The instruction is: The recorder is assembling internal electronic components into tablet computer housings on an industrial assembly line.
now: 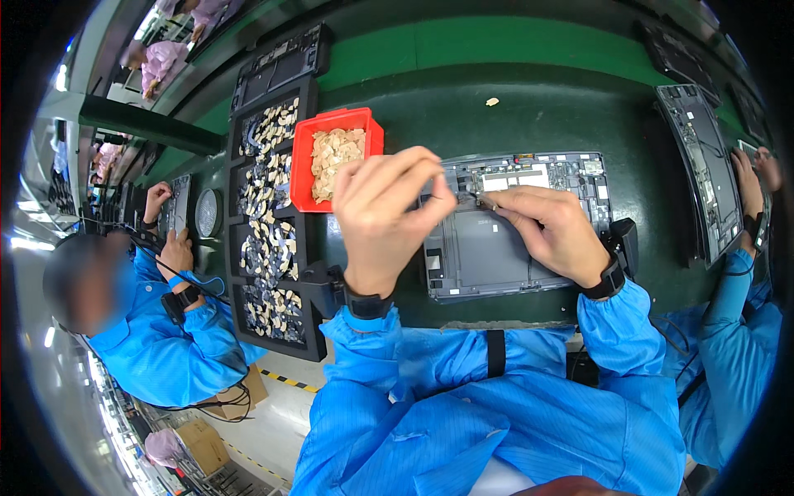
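Note:
An opened laptop chassis (496,240) lies in front of me, its circuit boards along the far side and a flat dark grey area nearer. My right hand (554,231) rests over it, thumb and forefinger pinched together at the circuit board; whatever sits between the fingertips is too small to make out. Raised between a red bin and the chassis's left edge is my left hand (385,219), its fingers curled and thumb against forefinger. Any item in that pinch is hidden. The red bin (376,124) holds many small tan pieces (337,157).
Left of the bin stands a black compartment tray (313,248) full of small cream and dark parts. A tan piece (492,102) lies on the green bench (430,116). More laptop chassis (699,174) stand at right. Co-workers in blue sit on both sides, their hands at work.

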